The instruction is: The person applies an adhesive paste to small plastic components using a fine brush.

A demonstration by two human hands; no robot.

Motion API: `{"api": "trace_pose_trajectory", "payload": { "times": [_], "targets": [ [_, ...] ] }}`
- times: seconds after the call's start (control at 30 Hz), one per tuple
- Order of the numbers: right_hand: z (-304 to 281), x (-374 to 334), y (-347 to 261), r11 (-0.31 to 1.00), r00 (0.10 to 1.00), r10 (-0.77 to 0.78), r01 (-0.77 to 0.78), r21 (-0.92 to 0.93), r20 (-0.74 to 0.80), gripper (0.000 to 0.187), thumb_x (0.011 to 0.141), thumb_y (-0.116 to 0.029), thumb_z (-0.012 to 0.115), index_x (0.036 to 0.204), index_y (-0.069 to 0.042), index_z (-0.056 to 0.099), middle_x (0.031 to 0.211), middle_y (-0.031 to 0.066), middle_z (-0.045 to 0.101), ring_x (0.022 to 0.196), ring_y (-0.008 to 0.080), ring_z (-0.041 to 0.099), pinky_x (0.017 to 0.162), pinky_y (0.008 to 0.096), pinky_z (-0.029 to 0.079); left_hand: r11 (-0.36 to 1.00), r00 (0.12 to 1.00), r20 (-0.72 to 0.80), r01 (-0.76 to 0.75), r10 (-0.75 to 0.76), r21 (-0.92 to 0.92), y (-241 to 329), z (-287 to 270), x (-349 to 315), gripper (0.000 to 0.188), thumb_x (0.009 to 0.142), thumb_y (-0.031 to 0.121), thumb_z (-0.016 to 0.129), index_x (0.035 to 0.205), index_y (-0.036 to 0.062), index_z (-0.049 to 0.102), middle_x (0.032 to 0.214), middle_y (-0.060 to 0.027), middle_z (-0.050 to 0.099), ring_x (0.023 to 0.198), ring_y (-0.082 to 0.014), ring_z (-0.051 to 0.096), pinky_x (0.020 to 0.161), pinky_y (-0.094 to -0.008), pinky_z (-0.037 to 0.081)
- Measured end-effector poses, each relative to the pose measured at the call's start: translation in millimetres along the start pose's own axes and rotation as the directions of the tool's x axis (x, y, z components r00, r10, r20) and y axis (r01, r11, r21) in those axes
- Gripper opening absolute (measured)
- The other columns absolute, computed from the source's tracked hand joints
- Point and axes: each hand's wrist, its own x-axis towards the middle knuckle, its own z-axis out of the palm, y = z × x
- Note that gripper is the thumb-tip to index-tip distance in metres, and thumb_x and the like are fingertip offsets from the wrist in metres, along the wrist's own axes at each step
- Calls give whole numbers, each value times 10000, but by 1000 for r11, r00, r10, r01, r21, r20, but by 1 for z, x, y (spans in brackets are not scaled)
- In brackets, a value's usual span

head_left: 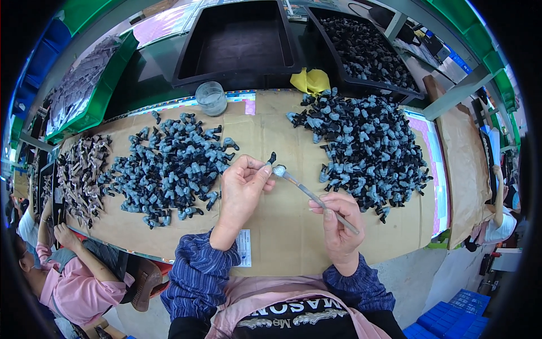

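Note:
My left hand (243,185) pinches a small plastic figure part (272,157), its black end sticking up past the fingertips. A thin paintbrush (306,192) slants across, held by its handle in my right hand (342,229). The brush's head reaches the grey side of the part; whether it touches is too small to tell. Left of my hands lies a heap of grey-and-black figure parts (169,169), and a larger heap of like parts (367,141) spreads on the right. Both heaps rest on the brown cardboard (282,237).
Beyond the cardboard stand a glass jar (211,99), a yellow cloth (311,82), a black tray (234,42) and a second black tray (361,79) with dark parts. A green bin (107,90) and pinkish parts (84,175) are at left, near a co-worker in pink (84,277).

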Motion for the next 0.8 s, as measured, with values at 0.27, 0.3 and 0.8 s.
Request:
{"api": "trace_pose_trajectory", "payload": {
  "times": [0.27, 0.3, 0.8],
  "targets": [
    [-5, -2, 6, 998, 999, -29, 28, -64, -14, 132, 1063, -28, 541, 1135, 78, 566, 1164, 224, 605, 943, 254, 739, 830, 338, 658, 993, 999, 3, 53, -53, -102, -3, -9, -1, 95, 1006, 50, 681, 980, -27, 630, 854, -108, 733, 716, -131, 721, 623, -251, 594],
    [-5, -1, 5, 998, 999, -35, 34, -57, -21, 128, 1061, -25, 543, 1134, 77, 570, 1160, 223, 610, 945, 254, 737, 830, 338, 656, 996, 999, -2, 39, -39, -77, -3, -9, -1, 97, 1005, 52, 682, 976, -26, 632, 852, -107, 732, 713, -130, 720, 620, -250, 593],
    [-11, 7, -15, 967, 987, 108, -76, 242, -120, 129, 1066, -38, 554, 1109, 83, 562, 1126, 207, 623, 919, 254, 747, 817, 344, 658, 322, 600, 328, -724, 730, 610, 4, -19, -24, 226, 802, -99, 743, 1005, -14, 694, 981, -173, 721, 832, -318, 728, 672, -329, 593]
  ]
}}
